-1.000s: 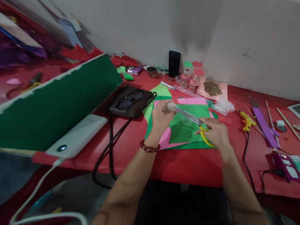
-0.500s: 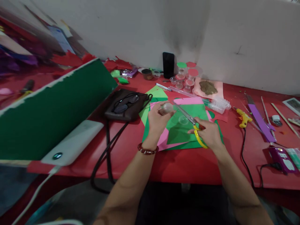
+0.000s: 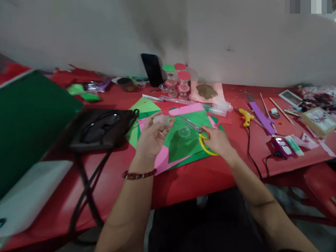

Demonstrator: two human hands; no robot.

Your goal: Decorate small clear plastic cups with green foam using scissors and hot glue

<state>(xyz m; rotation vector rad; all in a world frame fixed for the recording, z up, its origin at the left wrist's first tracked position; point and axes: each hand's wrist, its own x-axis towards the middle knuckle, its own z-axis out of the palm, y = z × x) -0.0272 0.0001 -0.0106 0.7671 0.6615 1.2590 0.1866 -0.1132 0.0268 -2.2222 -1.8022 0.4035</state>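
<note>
My left hand [image 3: 153, 134] is closed around a small clear plastic cup [image 3: 161, 120], held above the paper sheets. In my right hand [image 3: 216, 140] is a pair of scissors [image 3: 203, 141] with yellow handles, its blades pointing left toward the cup without touching it. Below and between the hands, a round clear plastic piece [image 3: 184, 132] lies on a green paper sheet [image 3: 181, 150]. Pink paper [image 3: 161, 159] shows beneath the green sheet. Whether the scissor blades are fully closed is hard to see.
At left are a dark bag [image 3: 105, 136] with sunglasses, a green board [image 3: 31, 105] and a white power bank [image 3: 36, 192]. Along the wall stand a phone [image 3: 152, 70] and lidded cups [image 3: 183, 78]. Rightward lie a yellow glue gun [image 3: 246, 117] and a purple strip [image 3: 262, 117].
The camera view has turned right, so the tabletop items appear farther left. My left hand has turned the cup slightly. The scissors remain in my right hand.
</note>
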